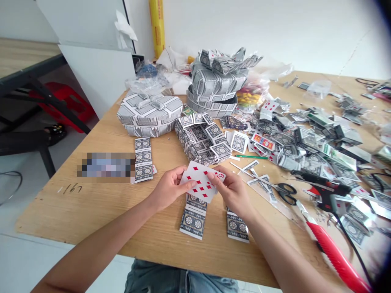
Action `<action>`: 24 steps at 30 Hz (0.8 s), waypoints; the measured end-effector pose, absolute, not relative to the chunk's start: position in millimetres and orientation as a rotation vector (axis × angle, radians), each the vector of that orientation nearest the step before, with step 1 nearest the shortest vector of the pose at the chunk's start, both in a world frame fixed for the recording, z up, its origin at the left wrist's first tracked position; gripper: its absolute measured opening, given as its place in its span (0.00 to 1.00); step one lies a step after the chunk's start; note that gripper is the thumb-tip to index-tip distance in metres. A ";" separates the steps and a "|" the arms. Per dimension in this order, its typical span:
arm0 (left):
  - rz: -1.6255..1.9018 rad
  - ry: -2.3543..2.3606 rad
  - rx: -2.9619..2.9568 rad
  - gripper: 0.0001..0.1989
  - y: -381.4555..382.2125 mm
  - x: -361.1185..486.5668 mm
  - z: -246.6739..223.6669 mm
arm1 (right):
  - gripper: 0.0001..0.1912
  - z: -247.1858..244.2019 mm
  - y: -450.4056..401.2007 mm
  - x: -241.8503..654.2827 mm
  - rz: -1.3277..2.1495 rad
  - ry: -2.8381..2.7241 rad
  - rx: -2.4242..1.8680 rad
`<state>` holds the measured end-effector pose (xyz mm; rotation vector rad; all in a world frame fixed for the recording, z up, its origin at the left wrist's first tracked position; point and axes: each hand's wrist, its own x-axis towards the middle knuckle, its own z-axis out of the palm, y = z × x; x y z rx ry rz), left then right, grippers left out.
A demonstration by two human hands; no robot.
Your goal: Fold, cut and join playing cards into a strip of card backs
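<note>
My left hand [167,188] and my right hand [234,192] are both closed on playing cards [200,181], thumbs on top. The front card is a nine of diamonds, face up and slightly tilted; its edges suggest another card behind it. Just below the hands, a strip of folded patterned cards [193,221] lies on the table. A second such strip [237,228] is partly covered by my right hand and forearm. A third strip [143,159] lies to the left. Beyond the hands stands an open basket shape made of folded cards [201,140].
Card-woven boxes [149,114] and a stack of them [216,81] stand at the back. On the right lie a heap of loose cards [284,138], scissors [285,192], a glue gun [324,189] and a red-handled tool [332,248]. The wooden table [100,207] ends near my lap.
</note>
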<state>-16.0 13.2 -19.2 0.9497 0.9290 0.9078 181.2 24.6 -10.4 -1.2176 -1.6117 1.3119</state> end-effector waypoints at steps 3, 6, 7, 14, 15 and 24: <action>0.915 0.945 0.954 0.17 13.1 -15.2 -20.8 | 0.20 -12.3 24.8 181.1 1.330 -1.601 -1.219; 0.913 0.948 0.946 0.18 12.4 -15.3 -20.5 | 0.19 -13.9 25.2 181.5 1.346 -1.592 -1.211; 0.913 0.947 0.942 0.18 12.1 -15.7 -20.1 | 0.19 -14.5 25.4 181.6 1.355 -1.589 -1.202; 0.989 0.987 0.984 0.16 14.4 -19.6 -17.8 | 0.15 -19.1 27.1 181.0 1.375 -1.624 -1.149; 0.999 1.005 0.996 0.15 15.1 -20.1 -17.8 | 0.15 -19.6 27.1 180.8 1.365 -1.643 -1.150; 0.965 1.062 1.006 0.15 14.7 -21.0 -18.3 | 0.14 -16.5 26.1 178.9 1.344 -1.606 -1.137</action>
